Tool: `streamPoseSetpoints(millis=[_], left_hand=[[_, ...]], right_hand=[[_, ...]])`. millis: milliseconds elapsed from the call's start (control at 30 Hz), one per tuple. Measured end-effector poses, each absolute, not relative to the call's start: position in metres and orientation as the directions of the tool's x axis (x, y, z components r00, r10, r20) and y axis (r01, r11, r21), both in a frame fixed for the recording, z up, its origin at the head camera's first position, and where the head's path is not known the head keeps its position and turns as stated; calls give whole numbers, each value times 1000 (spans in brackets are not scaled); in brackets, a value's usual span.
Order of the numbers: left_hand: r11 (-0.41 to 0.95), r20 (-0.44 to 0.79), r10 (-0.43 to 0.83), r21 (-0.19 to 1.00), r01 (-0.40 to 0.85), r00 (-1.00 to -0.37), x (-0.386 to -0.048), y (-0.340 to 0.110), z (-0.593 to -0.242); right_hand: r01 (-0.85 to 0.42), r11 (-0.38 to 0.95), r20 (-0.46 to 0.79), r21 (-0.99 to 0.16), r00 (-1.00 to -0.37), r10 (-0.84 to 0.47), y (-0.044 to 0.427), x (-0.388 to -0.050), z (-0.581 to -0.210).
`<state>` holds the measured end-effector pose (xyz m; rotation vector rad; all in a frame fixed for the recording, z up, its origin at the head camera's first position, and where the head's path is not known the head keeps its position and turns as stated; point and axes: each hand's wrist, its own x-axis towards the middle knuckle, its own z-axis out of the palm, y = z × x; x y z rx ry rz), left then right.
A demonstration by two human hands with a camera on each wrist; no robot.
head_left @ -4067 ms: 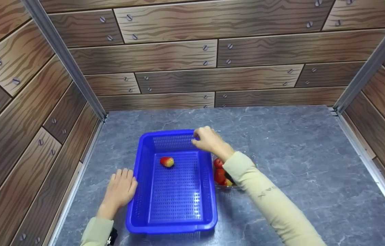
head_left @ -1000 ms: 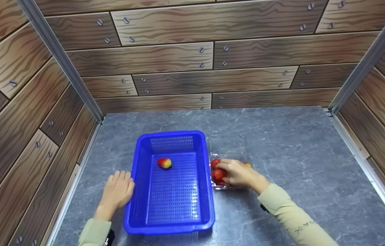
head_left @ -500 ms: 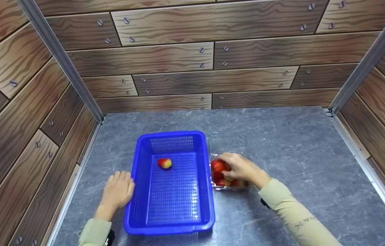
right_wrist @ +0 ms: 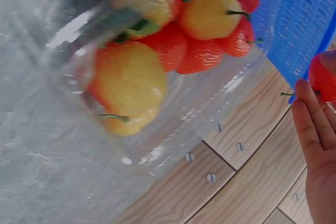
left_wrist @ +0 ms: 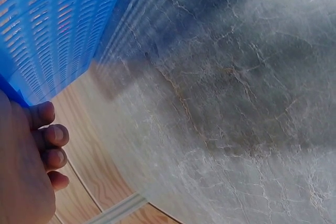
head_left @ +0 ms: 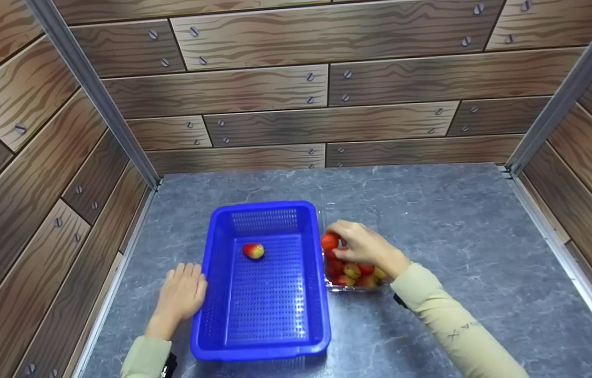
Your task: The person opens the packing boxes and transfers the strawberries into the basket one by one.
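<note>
My left hand (head_left: 180,291) stays at the left side of the blue basket (head_left: 259,353); in the left wrist view its fingers (left_wrist: 55,135) curl at the rim. One red-and-yellow fruit (head_left: 253,251) lies inside on the basket floor. My right hand (head_left: 361,245) pinches a round red fruit (head_left: 329,241) above the back-left part of the clear plastic container (head_left: 351,289). In the right wrist view the held fruit (right_wrist: 323,80) has a green stem. Several red and yellow fruits (right_wrist: 210,17) lie in the container, partly hidden by my hand in the head view.
The container stands close against the basket's right side, its clear lid (head_left: 353,212) lying back behind it. Grey marbled table (head_left: 464,236) extends to the right. Wood-patterned walls (head_left: 275,123) with metal corner posts enclose the back and both sides.
My right hand has moved back and left from the middle of the container, bringing the red fruit toward the basket. More fruits show in the container. My left hand has not moved lately.
</note>
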<state>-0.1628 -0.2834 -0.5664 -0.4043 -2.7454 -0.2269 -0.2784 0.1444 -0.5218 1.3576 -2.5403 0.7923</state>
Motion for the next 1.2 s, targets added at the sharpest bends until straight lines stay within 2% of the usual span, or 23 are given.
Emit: streamPoseSetpoints(millis=[400, 833, 1200], left_hand=[[943, 375, 253, 111, 314, -892, -164, -284, -569], [943, 393, 251, 107, 316, -884, -163, -284, -568], [939, 424, 256, 105, 328, -869, -163, -282, -568]], right_hand=[[-808, 467, 367, -360, -583, -725, 110, -283, -506], [-733, 527, 359, -429, -674, -646, 53, -285, -482], [-670, 586, 320, -455, -737, -595, 11, -280, -489]])
